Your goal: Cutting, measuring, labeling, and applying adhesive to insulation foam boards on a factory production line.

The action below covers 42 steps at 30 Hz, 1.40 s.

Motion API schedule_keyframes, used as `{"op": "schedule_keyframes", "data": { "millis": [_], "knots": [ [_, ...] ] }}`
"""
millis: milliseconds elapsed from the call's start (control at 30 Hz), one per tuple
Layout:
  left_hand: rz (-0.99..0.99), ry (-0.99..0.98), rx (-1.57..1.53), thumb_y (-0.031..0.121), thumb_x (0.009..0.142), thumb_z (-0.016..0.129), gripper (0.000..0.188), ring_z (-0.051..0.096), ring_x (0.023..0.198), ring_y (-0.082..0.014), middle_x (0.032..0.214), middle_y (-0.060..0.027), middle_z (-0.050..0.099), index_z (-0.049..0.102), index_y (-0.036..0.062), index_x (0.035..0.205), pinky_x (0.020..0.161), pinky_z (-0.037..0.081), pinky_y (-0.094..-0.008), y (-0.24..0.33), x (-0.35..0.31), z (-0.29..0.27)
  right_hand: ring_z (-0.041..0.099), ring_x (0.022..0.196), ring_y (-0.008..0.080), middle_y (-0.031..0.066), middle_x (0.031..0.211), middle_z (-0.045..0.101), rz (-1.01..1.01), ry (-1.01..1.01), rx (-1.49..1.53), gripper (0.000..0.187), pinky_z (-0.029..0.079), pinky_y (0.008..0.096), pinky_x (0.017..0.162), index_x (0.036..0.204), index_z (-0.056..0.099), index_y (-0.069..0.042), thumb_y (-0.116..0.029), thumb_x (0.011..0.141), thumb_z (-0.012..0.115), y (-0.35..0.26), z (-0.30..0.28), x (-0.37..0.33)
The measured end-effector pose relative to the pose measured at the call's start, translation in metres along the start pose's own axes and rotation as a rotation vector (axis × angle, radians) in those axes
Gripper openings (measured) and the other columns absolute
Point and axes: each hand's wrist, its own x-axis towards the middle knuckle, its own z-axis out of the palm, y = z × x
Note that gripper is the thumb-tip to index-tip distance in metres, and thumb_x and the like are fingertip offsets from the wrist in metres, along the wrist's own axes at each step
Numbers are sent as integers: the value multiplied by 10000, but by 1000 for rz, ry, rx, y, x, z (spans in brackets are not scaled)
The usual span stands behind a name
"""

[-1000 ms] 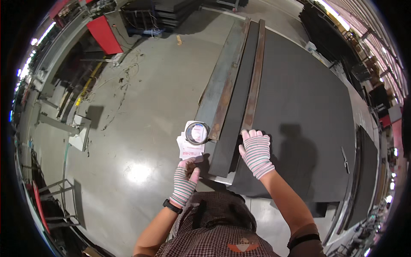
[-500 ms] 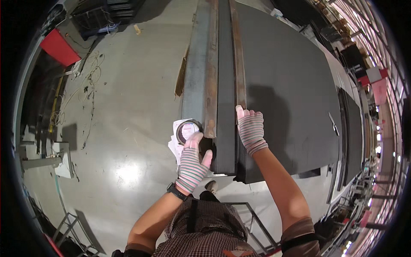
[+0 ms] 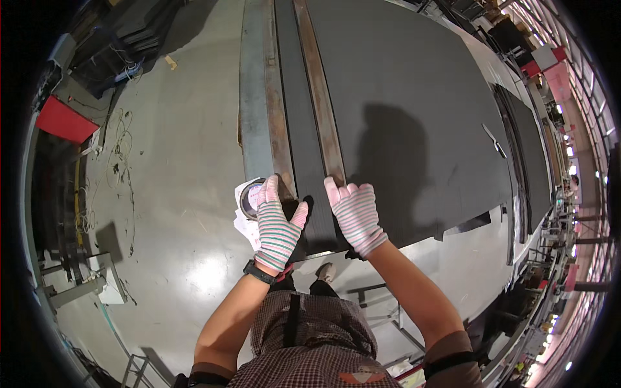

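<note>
Head view, looking down: a long steel channel (image 3: 304, 149) lay on the near edge of a wide dark counter (image 3: 420, 116), running away from the person. Both hands wore striped gloves. The left hand (image 3: 277, 223) rested on the channel's near end at its left flange, fingers (image 3: 270, 193) together and pointing forward, thumb spread to the right over the dark web. The right hand (image 3: 354, 213) lay flat on the counter just right of the rusty right flange, fingers together, forefinger touching that flange. Neither hand was clamped on anything. A round can (image 3: 251, 195) on white paper (image 3: 244, 223) sat just left of the left hand, partly hidden by it. Grey concrete floor (image 3: 174, 194) spread to the left, with a red bin (image 3: 63, 120) far off.
</note>
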Motion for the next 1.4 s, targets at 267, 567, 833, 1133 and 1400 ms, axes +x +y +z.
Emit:
{"op": "schedule_keyframes", "data": {
  "millis": [267, 567, 833, 1133, 1400],
  "knots": [
    [-25, -47, 52, 214, 758, 795, 849, 388, 1282, -420, 1352, -265, 432, 332, -30, 1426, 1099, 296, -455, -6, -3, 0, 536, 650, 129, -36, 675, 504, -54, -44, 195, 474, 424, 349, 638, 1230, 546, -87, -157, 763, 586, -29, -20, -88],
    [52, -22, 82, 205, 769, 785, 798, 438, 1230, -400, 1316, -253, 456, 361, -36, 1401, 1064, 348, -438, -7, -1, 2, 576, 854, 256, 104, 911, 588, 391, 56, 782, 580, 461, 362, 727, 1197, 538, -3, -269, 729, 753, -57, -50, -230],
    [101, -6, 160, 185, 776, 773, 754, 468, 1197, -393, 1298, -253, 474, 384, -43, 1380, 1025, 386, -441, -13, 0, 1, 590, 1028, 217, 168, 1166, 603, 1083, -422, 1907, 943, 486, 316, 911, 1348, 370, 107, -298, 664, 879, -77, 17, -198],
    [80, -20, 232, 258, 785, 763, 774, 451, 1241, -419, 1330, -274, 469, 381, -66, 1374, 1061, 368, -450, -16, 1, 3, 618, 961, 174, 127, 1180, 615, 994, -417, 1813, 795, 503, 313, 879, 1327, 453, 50, -262, 715, 853, -123, -30, -326],
    [-66, -144, 209, 309, 800, 725, 846, 346, 1341, -423, 1415, -267, 398, 298, -55, 1433, 1124, 274, -461, -8, 11, 0, 573, 1109, 221, 145, 1217, 617, 970, -661, 2004, 698, 477, 378, 929, 1369, 454, -16, -212, 780, 775, -154, -76, -442]
  ]
}}
